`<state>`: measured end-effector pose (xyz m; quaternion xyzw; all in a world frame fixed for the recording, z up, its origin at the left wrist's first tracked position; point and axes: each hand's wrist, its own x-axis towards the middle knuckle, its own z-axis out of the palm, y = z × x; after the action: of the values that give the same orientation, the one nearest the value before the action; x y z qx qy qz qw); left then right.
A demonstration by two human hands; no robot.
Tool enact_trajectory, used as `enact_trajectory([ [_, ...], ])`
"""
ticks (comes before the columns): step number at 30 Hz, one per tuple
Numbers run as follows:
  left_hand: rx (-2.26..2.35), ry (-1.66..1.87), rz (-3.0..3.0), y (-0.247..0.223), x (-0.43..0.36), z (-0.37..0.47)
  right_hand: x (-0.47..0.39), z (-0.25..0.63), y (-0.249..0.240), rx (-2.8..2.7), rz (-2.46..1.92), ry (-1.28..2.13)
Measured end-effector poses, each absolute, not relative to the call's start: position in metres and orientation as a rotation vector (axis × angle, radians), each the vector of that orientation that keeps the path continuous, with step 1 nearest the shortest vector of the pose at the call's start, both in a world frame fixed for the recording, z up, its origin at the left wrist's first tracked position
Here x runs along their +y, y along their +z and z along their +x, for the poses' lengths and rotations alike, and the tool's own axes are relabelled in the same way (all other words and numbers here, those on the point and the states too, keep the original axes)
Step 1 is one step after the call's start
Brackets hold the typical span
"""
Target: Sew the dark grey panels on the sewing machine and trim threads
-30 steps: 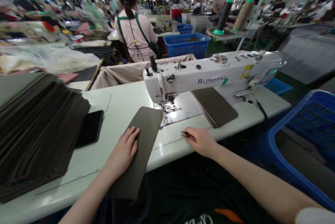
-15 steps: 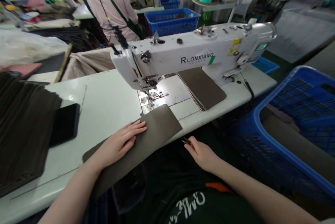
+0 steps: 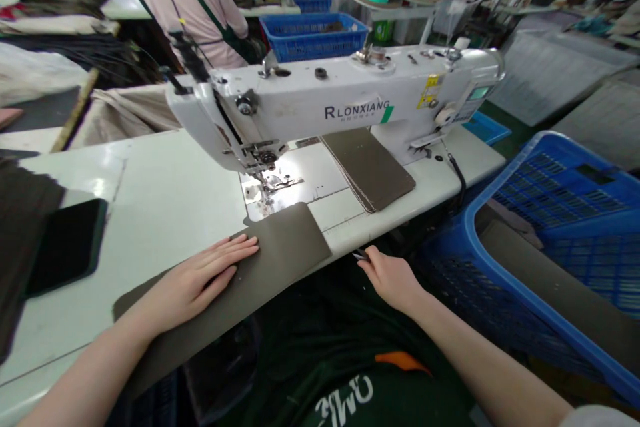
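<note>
My left hand (image 3: pixel 205 280) lies flat, fingers stretched out, on a grey-brown fabric panel (image 3: pixel 280 247). The panel rests on the table's front edge, and its near side hangs over my lap. In my right hand (image 3: pixel 393 279), held just off the table edge right of the panel's corner, are small thread snips (image 3: pixel 361 254); only their metal tips show, the rest hidden by my fingers. Beyond the panel stands a white sewing machine (image 3: pixel 310 104), its presser foot (image 3: pixel 265 188) close to the panel's far edge. A stack of similar panels (image 3: pixel 373 170) lies under the machine arm.
A dark phone (image 3: pixel 67 247) lies at the left, beside a tall pile of dark fabric pieces (image 3: pixel 25 234). A blue crate (image 3: pixel 475 227) with fabric inside stands at my right. Another blue crate (image 3: pixel 315 34) and a person in pink (image 3: pixel 185 0) are behind the machine.
The view has turned to the right, so the table and machine appear further left. My right hand with the snips has moved a little right, away from the panel's corner. My left hand stays on the panel.
</note>
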<state>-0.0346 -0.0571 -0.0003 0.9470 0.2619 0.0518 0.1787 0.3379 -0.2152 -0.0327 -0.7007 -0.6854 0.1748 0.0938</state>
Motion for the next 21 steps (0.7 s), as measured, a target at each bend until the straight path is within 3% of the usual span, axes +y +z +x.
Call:
enact_trajectory([
  [11, 0.721, 0.114, 2.695, 0.001, -0.055, -0.031, -0.210, 0.304, -0.047, -2.080, -1.780, 0.524],
  [21, 0.710, 0.128, 2.698, 0.003, -0.056, -0.030, -0.204, 0.300, -0.041, -2.061, -1.783, 0.477],
])
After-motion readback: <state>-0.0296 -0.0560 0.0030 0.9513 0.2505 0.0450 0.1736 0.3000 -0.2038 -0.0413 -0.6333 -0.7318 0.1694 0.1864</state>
